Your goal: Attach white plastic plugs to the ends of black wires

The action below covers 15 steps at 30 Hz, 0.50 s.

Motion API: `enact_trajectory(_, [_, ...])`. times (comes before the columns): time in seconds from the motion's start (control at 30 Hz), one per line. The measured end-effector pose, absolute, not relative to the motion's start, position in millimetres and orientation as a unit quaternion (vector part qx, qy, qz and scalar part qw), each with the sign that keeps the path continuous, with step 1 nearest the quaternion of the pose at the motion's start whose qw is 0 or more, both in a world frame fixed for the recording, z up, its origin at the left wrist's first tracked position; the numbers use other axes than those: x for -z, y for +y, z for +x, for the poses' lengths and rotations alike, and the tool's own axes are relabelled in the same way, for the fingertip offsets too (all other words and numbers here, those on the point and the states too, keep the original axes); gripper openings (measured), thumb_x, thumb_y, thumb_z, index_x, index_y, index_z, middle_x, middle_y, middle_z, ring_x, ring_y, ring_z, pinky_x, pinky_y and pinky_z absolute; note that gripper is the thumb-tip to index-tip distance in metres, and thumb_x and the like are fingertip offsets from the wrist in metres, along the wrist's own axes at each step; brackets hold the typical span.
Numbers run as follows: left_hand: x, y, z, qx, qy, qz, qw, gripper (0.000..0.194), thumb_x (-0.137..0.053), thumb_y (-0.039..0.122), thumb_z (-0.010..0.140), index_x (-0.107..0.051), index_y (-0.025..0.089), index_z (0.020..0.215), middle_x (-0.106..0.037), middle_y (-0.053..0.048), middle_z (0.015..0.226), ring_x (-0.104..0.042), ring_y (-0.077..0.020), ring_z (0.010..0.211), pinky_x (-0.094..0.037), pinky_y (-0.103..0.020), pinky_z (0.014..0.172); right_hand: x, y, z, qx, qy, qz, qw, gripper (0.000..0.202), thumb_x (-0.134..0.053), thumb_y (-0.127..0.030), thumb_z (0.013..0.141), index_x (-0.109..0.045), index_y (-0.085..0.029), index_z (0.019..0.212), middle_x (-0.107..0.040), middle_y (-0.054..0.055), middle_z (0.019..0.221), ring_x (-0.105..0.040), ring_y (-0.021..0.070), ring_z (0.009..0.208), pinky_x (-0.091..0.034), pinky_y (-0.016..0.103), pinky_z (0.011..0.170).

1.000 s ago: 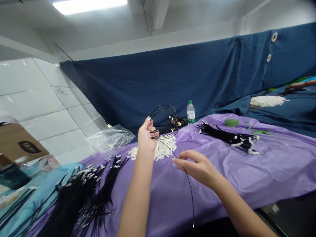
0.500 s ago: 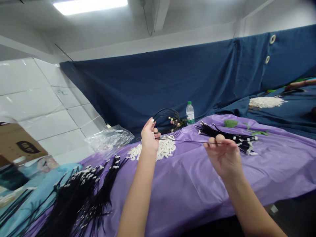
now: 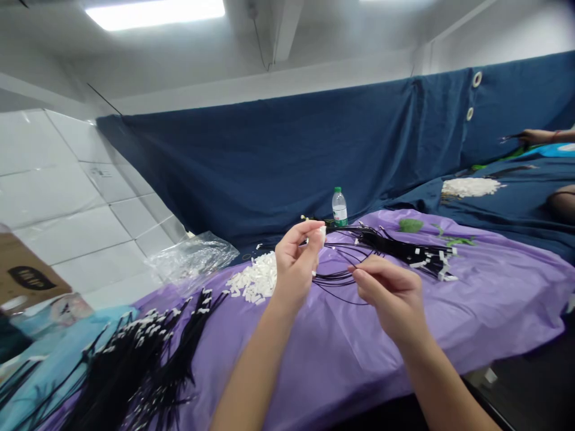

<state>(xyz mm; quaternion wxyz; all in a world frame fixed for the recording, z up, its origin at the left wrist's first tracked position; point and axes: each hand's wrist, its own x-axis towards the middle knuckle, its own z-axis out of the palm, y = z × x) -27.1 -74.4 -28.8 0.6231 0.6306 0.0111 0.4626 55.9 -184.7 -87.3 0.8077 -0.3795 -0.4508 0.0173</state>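
My left hand [image 3: 294, 263] is closed around a bundle of thin black cords [image 3: 336, 276], which loop out to its right. Between its thumb and forefinger a small white piece [image 3: 323, 234] sticks up. Facing it from the right, my right hand [image 3: 393, 293] pinches a black cord at its thumb and fingertips; the exact end is too small to make out. Just behind my left hand lies a heap of small white pieces [image 3: 256, 278] on the purple cloth [image 3: 323, 359]. Beyond my right hand lies a bundle of black cords with white ends [image 3: 399, 246].
Many white-tipped black cords [image 3: 121, 365] lie at the left. Behind are clear plastic wrap [image 3: 193, 254] and a green-capped bottle [image 3: 339, 208]. A cardboard box [image 3: 31, 269] stands far left. At far right, another person's hand [image 3: 534, 137] is above another white heap [image 3: 471, 187].
My right hand has come in close to my left from a wide spread, and the taut cord between them is now slack. The looped cords have swung to the right of my left hand.
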Motion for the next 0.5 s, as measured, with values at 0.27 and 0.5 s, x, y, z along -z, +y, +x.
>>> enact_trajectory(0.27, [26.0, -81.8, -30.9, -0.472, 0.0, 0.64, 0.607, 0.021, -0.07, 0.035, 0.081, -0.069, 0.02, 0.097, -0.059, 0.001, 0.072, -0.035, -0.0005, 0.04, -0.024, -0.019, 0.038, 88.2, -186.9, 57.7, 0.036, -0.456, -0.43, 0.778, 0.009, -0.068, -0.021, 0.082, -0.072, -0.017, 0.075, -0.052, -0.001, 0.058, -0.042, 0.008, 0.05, -0.031, 0.02, 0.042])
enact_trajectory(0.5, [28.3, -79.2, -31.9, -0.453, -0.021, 0.668, 0.59, 0.02, -0.066, 0.034, 0.085, -0.069, 0.023, 0.101, -0.057, 0.002, 0.072, -0.035, -0.0011, 0.041, -0.026, -0.019, 0.039, 87.8, -187.1, 58.1, 0.049, -0.457, -0.445, 0.769, 0.008, -0.068, -0.021, 0.082, -0.072, -0.017, 0.076, -0.051, -0.001, 0.058, -0.042, 0.0087, 0.052, -0.033, 0.021, 0.045])
